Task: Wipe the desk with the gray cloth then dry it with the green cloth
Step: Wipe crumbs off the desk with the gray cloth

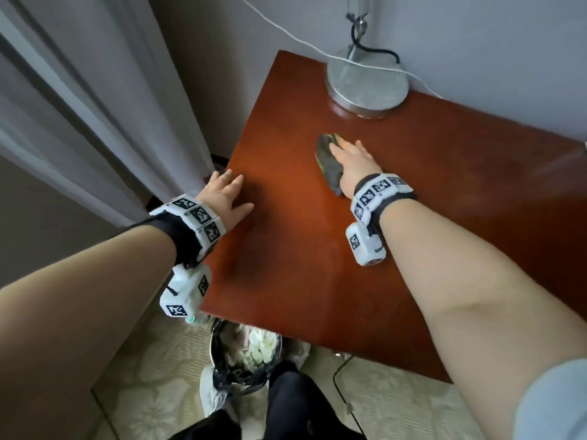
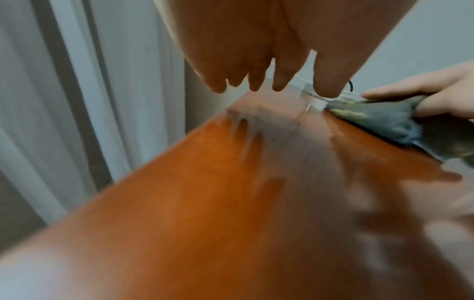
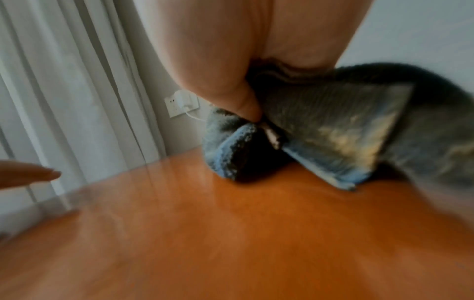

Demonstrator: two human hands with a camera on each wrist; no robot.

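Observation:
The gray cloth (image 1: 327,160) lies bunched on the red-brown wooden desk (image 1: 301,265), toward the back near the lamp. My right hand (image 1: 346,154) rests on top of it, fingers straight over the cloth. In the right wrist view the thumb digs into a fold of the gray cloth (image 3: 333,125) and pinches it. My left hand (image 1: 232,192) is flat with straight fingers at the desk's left edge and holds nothing; its fingertips (image 2: 254,85) hover just over the wood. No green cloth is in view.
A round metal lamp base (image 1: 367,81) stands at the desk's back edge, with a white cable (image 1: 301,42) running over it. White curtains (image 1: 79,106) hang to the left. A lined waste bin (image 1: 244,354) sits on the floor below the desk's front left corner.

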